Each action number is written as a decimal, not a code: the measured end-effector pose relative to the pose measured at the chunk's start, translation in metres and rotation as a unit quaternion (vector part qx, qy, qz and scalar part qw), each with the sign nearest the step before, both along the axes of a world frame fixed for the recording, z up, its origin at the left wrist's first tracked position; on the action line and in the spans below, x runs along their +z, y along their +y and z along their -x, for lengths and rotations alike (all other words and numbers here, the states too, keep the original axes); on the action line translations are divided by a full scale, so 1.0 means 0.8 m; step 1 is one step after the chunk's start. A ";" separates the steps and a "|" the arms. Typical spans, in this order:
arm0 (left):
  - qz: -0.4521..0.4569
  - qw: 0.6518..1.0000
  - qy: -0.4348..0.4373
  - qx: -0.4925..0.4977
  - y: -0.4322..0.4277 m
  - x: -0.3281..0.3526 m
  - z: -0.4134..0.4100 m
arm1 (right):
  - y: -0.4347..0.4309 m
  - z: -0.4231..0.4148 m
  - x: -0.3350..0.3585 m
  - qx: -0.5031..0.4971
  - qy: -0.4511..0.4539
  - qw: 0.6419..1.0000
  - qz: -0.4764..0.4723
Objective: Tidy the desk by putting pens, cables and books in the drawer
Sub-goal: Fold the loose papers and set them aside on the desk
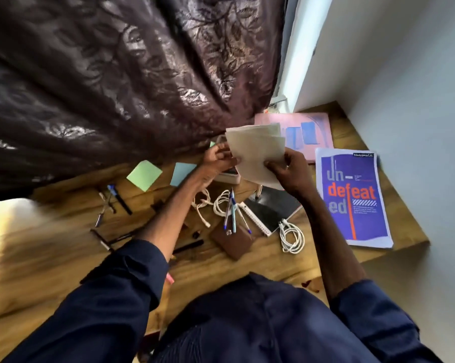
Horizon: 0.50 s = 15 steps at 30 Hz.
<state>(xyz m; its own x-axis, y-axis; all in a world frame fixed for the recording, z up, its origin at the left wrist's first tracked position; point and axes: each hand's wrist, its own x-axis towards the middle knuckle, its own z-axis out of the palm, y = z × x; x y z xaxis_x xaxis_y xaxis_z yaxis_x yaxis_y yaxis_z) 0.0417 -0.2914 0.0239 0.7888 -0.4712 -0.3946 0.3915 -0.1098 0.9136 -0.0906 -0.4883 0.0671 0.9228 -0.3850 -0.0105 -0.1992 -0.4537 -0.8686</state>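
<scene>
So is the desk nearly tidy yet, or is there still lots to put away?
Still lots. Nothing looks put away, and no drawer is in view. Both hands, left and right, hold a sheaf of papers above the desk. Still out: the purple book, pink book, black notebook, white cables, pens and sticky notes.

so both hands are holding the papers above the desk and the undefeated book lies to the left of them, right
Not quite. In the head view the left hand and right hand do hold the papers above the desk, but the undefeated book lies to their right, not left.
</scene>
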 end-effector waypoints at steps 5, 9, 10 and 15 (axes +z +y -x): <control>0.028 0.999 0.016 -0.011 0.082 0.026 0.058 | 0.056 0.018 0.014 0.091 -0.004 0.996 0.004; 0.046 0.999 0.012 -0.005 0.147 0.019 0.095 | 0.106 0.030 0.016 0.148 -0.013 0.989 -0.025; 0.048 0.999 0.007 0.003 0.160 0.013 0.100 | 0.117 0.032 0.015 0.144 -0.014 0.989 -0.016; -0.032 0.995 -0.045 0.079 0.211 0.013 0.137 | 0.181 0.046 -0.004 0.074 -0.003 0.997 0.030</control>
